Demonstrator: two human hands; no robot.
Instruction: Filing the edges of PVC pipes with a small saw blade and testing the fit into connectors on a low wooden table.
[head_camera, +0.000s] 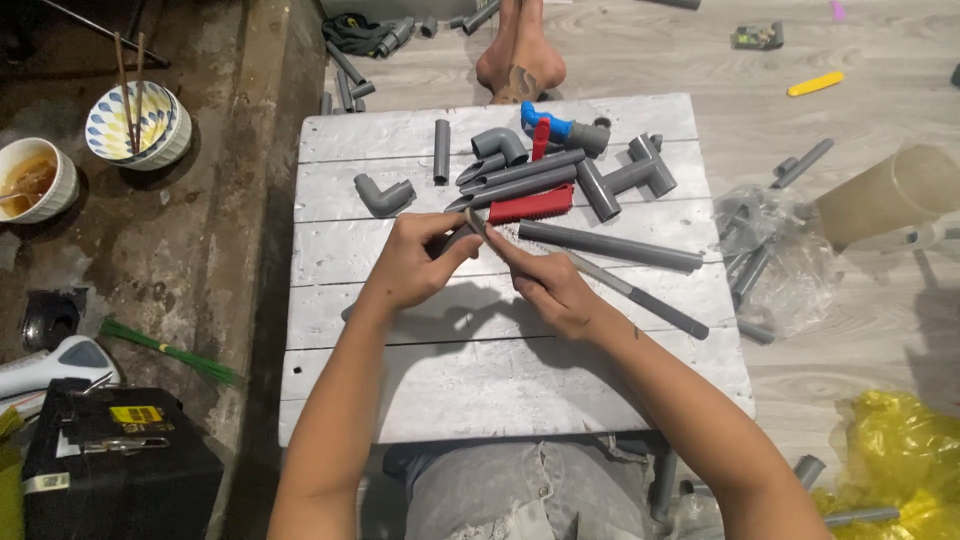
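My left hand (412, 262) grips a short grey pipe piece (459, 238) over the white wooden table (500, 385). My right hand (545, 285) pinches a small thin object against the end of that piece; what it is I cannot tell. Just beyond the hands lie a red-handled saw (530, 206), a long grey pipe (610, 246) and a thinner pipe (640, 297). Farther back are a grey elbow (383, 193), a short pipe (441, 151), a tee assembly (630, 176) and a blue and red valve (545, 126).
Two bowls (140, 122) stand on the dirty floor at left, a black box (110, 460) at lower left. A clear bag of pipe bits (770, 260) and a yellow bag (900, 460) lie at right. Another person's foot (520, 60) rests beyond the table.
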